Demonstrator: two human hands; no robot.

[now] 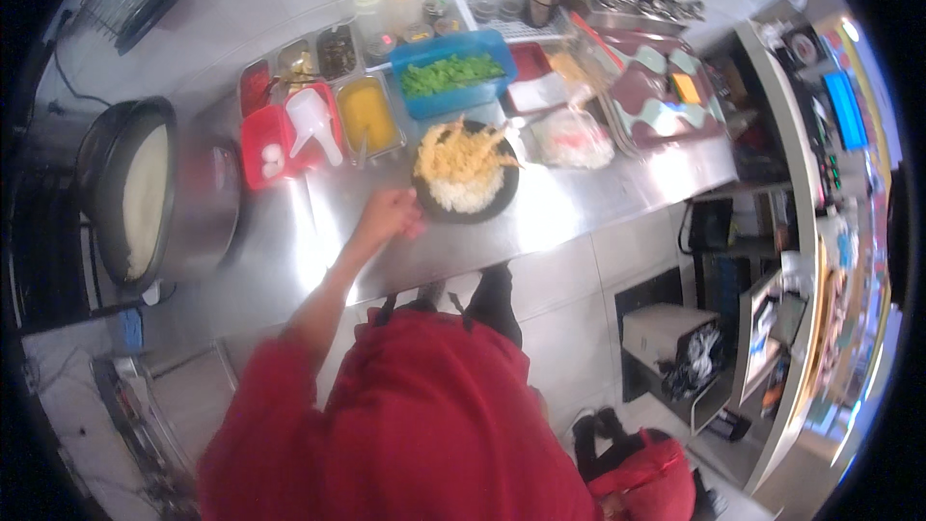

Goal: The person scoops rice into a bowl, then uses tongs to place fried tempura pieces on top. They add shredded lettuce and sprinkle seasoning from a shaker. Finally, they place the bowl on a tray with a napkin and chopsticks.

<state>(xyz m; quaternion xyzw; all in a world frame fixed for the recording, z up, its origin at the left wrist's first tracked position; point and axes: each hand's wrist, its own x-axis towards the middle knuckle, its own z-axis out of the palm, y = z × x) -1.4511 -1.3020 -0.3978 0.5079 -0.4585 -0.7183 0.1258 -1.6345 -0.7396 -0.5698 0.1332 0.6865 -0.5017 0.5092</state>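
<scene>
A dark round bowl (484, 216) stands on the steel counter in front of me, with white rice (465, 195) in its near part. Golden fried pieces and crumbs (463, 151) cover the rice toward the far side, and some stick out past the rim. My left hand (390, 216) is just left of the bowl, its fingers partly curled at the bowl's edge. Blur hides whether the fingertips touch the rim or grip it. My right hand does not show.
Left stands a large rice pot (159, 203). Behind the bowl are a blue tub (453, 101) of chopped greens, a yellow-filled container (367, 114), a red tray (260, 145) with eggs and a white scoop (311, 123). A plastic bag (574, 139) lies right. Another person (651, 482) is low at right.
</scene>
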